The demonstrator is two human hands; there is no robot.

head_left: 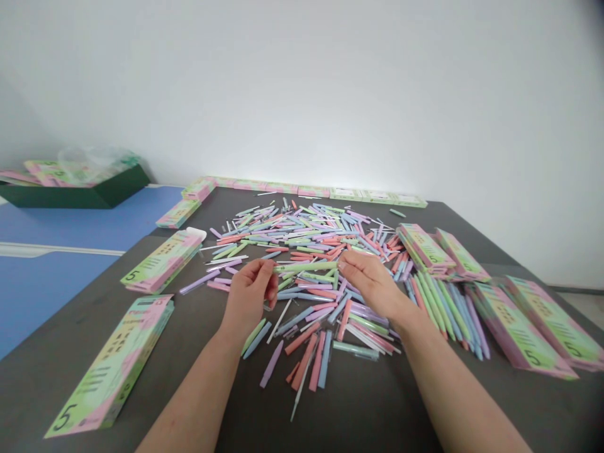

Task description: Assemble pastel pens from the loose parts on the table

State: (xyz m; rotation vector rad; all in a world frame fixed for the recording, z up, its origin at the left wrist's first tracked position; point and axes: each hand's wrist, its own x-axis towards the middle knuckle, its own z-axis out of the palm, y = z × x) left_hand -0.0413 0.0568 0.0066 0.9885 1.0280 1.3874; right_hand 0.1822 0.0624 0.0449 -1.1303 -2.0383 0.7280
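A light green pen (pixel 306 267) is held level between my two hands, above a wide heap of pens. My left hand (pixel 250 290) pinches its left end with thumb and fingers. At the other end, my right hand (pixel 368 280) grips the tip between thumb and forefinger. Beneath and around them lie loose pen parts in purple, red, blue and green, with thin white refills (pixel 302 384) among them. Right of my right hand, a row of green, blue, red and purple pens (pixel 446 308) lies side by side.
Printed pen boxes (pixel 113 358) lie along the left, and more boxes (pixel 523 327) are stacked at right. Another line of boxes (pixel 283 187) borders the dark table's (pixel 377 402) far edge. A dark green tray (pixel 108 192) with boxes and clear plastic rests on a blue surface (pixel 89 220).
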